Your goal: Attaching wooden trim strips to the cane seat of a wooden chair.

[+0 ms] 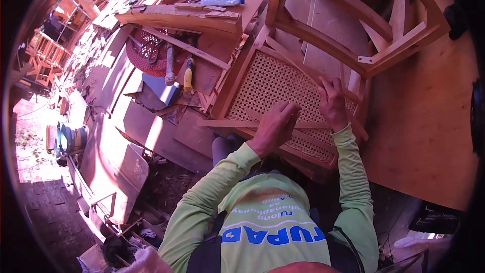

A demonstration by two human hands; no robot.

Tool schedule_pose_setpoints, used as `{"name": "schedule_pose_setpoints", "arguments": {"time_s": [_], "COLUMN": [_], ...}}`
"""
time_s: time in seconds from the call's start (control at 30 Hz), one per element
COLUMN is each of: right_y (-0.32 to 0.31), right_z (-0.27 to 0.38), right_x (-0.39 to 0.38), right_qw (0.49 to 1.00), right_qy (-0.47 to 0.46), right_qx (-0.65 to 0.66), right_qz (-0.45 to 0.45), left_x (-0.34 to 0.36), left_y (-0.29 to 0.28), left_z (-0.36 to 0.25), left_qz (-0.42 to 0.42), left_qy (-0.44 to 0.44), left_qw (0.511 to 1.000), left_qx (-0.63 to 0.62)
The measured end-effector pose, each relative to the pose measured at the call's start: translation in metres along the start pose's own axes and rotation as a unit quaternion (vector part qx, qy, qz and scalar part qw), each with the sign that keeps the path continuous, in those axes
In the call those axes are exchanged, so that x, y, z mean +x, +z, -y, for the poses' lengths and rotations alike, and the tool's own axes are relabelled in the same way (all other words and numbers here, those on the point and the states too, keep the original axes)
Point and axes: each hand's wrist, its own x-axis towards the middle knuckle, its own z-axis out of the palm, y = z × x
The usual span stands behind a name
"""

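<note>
With the cane seat (260,81) as the clock's centre, the left hand (275,127) is over it at seven o'clock, its fingers curled toward the thumb; I cannot tell whether anything is pinched there. The right hand (333,107) is at three o'clock, half closed with bent fingers, and whether it grips a slat is hidden too. A wood strip (217,123) lies under the left hand, its end jutting out toward eight o'clock.

That jutting end could catch a sleeve and shift the strip, I judge. Hard pressure through a strip's edge might crack the open cane weave. The chair frame (328,48), looming at one o'clock, could knock the right hand if it tips.

Toward ten o'clock is a red basket (135,59), or something like one, with a hammer (170,65) lying across its edge. A plastic bottle (222,1) lies sideways at eleven; its contents are unclear. A blue bucket (65,139) stands past eight, its inside unreadable.
</note>
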Motion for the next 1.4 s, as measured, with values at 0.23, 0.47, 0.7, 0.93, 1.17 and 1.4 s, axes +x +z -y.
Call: {"name": "schedule_pose_setpoints", "arguments": {"time_s": [0.23,0.47,0.7,0.93,1.17,1.4], "right_y": [0.042,0.047,0.053,0.058,0.041,0.056], "right_z": [-0.016,-0.018,-0.016,-0.024,-0.049,-0.077], "right_x": [0.005,0.011,0.014,0.016,0.043,0.073], "right_qw": [0.994,0.996,0.986,0.985,0.997,0.941], "right_qy": [-0.027,-0.008,-0.005,0.014,0.051,0.222], "right_qx": [-0.099,-0.088,-0.169,-0.156,-0.048,-0.001], "right_qz": [0.019,0.011,-0.012,-0.067,0.012,0.255], "left_x": [0.078,0.13,0.137,0.14,0.146,0.173], "left_y": [-0.027,-0.021,-0.025,-0.023,-0.028,-0.039], "left_z": [0.055,0.099,0.115,0.12,0.114,0.107], "left_qz": [-0.027,0.016,0.021,0.023,0.001,0.088], "left_qy": [0.154,0.196,0.209,0.223,0.2,0.129], "left_qw": [0.949,0.932,0.933,0.938,0.94,0.944], "left_qx": [0.275,0.305,0.292,0.265,0.278,0.29]}}
